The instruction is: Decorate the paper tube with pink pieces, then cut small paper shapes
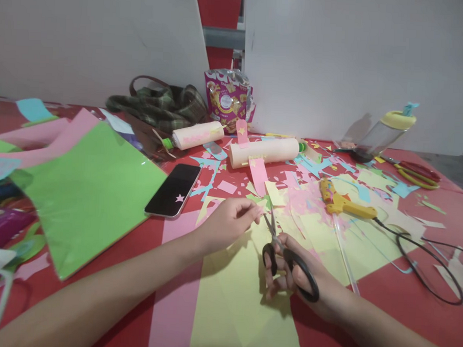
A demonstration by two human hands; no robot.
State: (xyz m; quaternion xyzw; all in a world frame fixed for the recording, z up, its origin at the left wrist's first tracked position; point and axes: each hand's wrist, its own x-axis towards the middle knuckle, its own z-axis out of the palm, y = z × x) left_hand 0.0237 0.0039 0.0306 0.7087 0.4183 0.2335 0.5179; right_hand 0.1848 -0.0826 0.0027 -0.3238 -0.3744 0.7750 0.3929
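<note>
Scissors with black handles (307,276) are in my right hand (302,268), fingers through the loops and the blades slightly apart. The blades point up and away, close to the fingertips of my left hand (233,222). That hand is closed in a pinch on a small scrap of pale paper (261,208), partly hidden by the fingers. Beneath both hands lie yellow paper sheets (241,296). Just beyond them is a paper-wrapped tube (271,151) with pink strips and a green cap. A phone (174,190) with a pink paper star (180,198) on it lies left of my left hand.
At the right are a yellow glue gun (345,203) with a black cord, red-handled scissors (417,172) and a tilted clear bottle (384,131). Green paper (93,188) covers the left. Behind stand another wrapped tube (198,135), a snack bag (227,99) and a plaid bag (161,104).
</note>
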